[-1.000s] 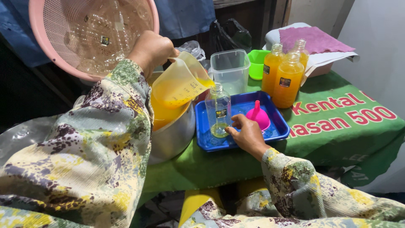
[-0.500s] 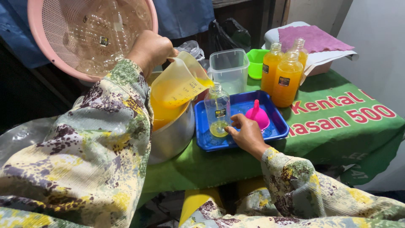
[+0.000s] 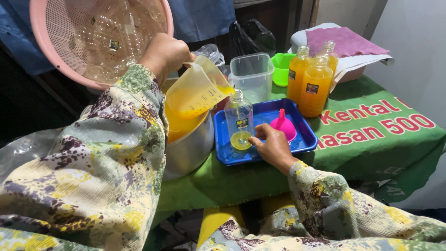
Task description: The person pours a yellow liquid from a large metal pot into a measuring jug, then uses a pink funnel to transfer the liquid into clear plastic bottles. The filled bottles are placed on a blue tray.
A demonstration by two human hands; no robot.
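My left hand (image 3: 165, 55) grips a clear measuring jug (image 3: 195, 93) of orange liquid, tipped so its spout hangs over the mouth of a small clear bottle (image 3: 239, 120). A thin stream runs into the bottle, which holds a little orange liquid at its bottom. The bottle stands upright in a blue tray (image 3: 304, 137). My right hand (image 3: 272, 145) steadies the bottle at its base with the fingertips. A pink funnel (image 3: 283, 125) lies upside down in the tray beside that hand.
A metal pot (image 3: 188, 148) of orange liquid sits under the jug. Three filled orange bottles (image 3: 313, 76) stand behind the tray, next to a clear tub (image 3: 253, 74) and a green container (image 3: 281, 67). A pink colander (image 3: 93, 37) leans at upper left. Green cloth (image 3: 371, 139) covers the table.
The jug has stayed tilted over the bottle, and the orange liquid in the bottle's bottom has risen slightly. Both hands hold their places.
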